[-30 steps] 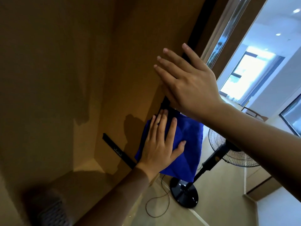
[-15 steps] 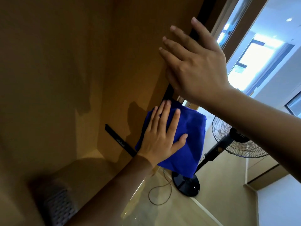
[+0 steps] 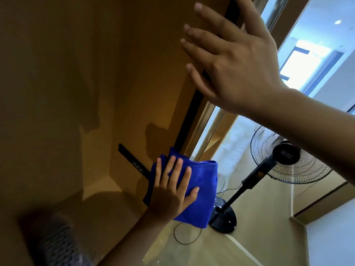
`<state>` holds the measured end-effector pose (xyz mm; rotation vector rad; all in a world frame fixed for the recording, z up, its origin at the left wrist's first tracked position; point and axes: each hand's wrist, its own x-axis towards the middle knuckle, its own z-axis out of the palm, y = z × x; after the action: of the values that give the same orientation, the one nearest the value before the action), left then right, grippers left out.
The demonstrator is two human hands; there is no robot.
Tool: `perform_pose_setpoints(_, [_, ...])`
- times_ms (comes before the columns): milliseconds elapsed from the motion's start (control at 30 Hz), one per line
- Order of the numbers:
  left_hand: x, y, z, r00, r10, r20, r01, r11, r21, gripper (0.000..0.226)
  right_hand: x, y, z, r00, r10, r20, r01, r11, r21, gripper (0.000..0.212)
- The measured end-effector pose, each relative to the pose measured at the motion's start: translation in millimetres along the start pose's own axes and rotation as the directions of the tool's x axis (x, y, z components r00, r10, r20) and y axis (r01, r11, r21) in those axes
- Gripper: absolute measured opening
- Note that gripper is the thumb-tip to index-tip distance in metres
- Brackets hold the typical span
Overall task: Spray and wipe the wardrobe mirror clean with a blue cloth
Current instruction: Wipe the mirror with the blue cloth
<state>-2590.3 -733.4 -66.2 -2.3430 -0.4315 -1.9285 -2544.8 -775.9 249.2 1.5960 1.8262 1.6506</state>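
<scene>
My left hand (image 3: 171,191) lies flat with straight, spread fingers on a folded blue cloth (image 3: 201,185) and presses it against the wardrobe door near the mirror (image 3: 278,217), which reflects the room. My right hand (image 3: 236,60) is higher up, fingers straight and slightly spread. It rests against the door's black vertical edge (image 3: 190,120) and holds nothing. No spray bottle is in view.
A short black strip (image 3: 132,160) runs along the brown wardrobe panel (image 3: 96,73), and its lower end is under the cloth. A black standing fan (image 3: 288,156) with its cable shows at the right. A grey mesh object (image 3: 59,246) is at bottom left.
My right hand has moved up along the black door edge. My left hand stays flat on the blue cloth by the end of the black strip, a little lower in view.
</scene>
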Motion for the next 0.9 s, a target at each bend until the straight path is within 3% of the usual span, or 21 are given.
perform_pose_setpoints(200, [-12, -1, 2, 1.000, 0.013, -0.016, -0.013, 1.000, 0.001, 0.069, -36, -34, 15, 0.996, -0.085, -0.032, 0.085, 0.996, 0.011, 0.049])
perform_pose_setpoints(500, [42, 3, -9, 1.000, -0.002, -0.028, 0.001, 0.999, -0.035, 0.071, -55, -64, 23, 0.990, -0.137, -0.029, 0.140, 0.983, 0.121, 0.048])
perform_pose_setpoints(900, [-108, -12, 19, 1.000, -0.002, -0.012, 0.002, 0.999, -0.054, 0.073, -86, -121, 54, 0.991, -0.130, -0.041, 0.134, 0.982, 0.132, 0.046])
